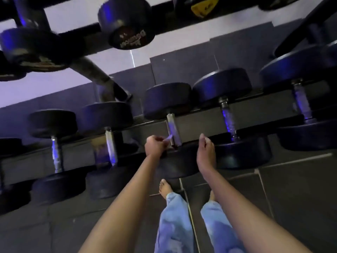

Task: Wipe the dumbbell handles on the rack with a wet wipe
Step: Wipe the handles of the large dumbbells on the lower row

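Head view, lower tier: your middle dumbbell [170,159] lies on the rack [94,69] with its near head toward you, between two neighbour dumbbells.
Handle: the dumbbell handle [173,129] is bright metal, running away from you between the two black heads.
Left hand: your left hand [155,146] is curled, with fingertips and thumb pinching the wet wipe [168,140].
Wipe position: a small pale strip sticking out right of your fingers, at the near end of that handle, just above the near head. Too blurred to tell whether it touches the metal.
Right hand: your right hand [205,144] hangs over the right edge of the same near head, fingers loosely bent and holding nothing. It is apart from the handle.
Neighbours: left handle [111,145] and right handle [228,119] sit on the same tier, no hand on either.
Upper tier: a worn dumbbell head [125,24] hangs overhead, lettering unreadable.
Below: pale blue trousers [175,216] and a bare foot [165,188] on dark floor tiles [291,189].
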